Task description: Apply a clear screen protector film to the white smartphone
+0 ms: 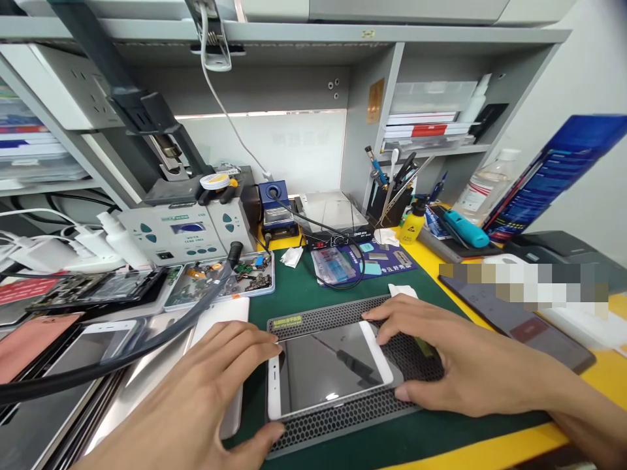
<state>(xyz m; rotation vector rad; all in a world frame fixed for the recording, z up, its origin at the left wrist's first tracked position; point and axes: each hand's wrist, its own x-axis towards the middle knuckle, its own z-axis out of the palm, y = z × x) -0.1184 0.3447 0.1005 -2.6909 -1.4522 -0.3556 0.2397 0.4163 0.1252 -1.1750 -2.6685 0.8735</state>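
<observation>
A white-framed smartphone (pixel 333 365) lies face up, lengthwise, on a black honeycomb-patterned mat (pixel 323 421). Its dark glossy screen reflects a lamp arm. My left hand (pixel 210 385) spans the phone's left end, fingertips at the far corner and thumb by the near corner. At the other end my right hand (pixel 441 352) grips likewise, its fingers on the far corner and thumb by the near one. A grey translucent edge sticks out beneath the phone's right end. Partly under my left hand is another white phone or back cover (pixel 235 408).
A black hose (pixel 161 336) crosses the left side above several phones. Behind are a parts tray (pixel 249 274), a grey soldering station (pixel 191 228) and a small black-fronted device (pixel 337 225). A yellow bottle (pixel 412 225) stands back right; a dark phone (pixel 519 320) lies right.
</observation>
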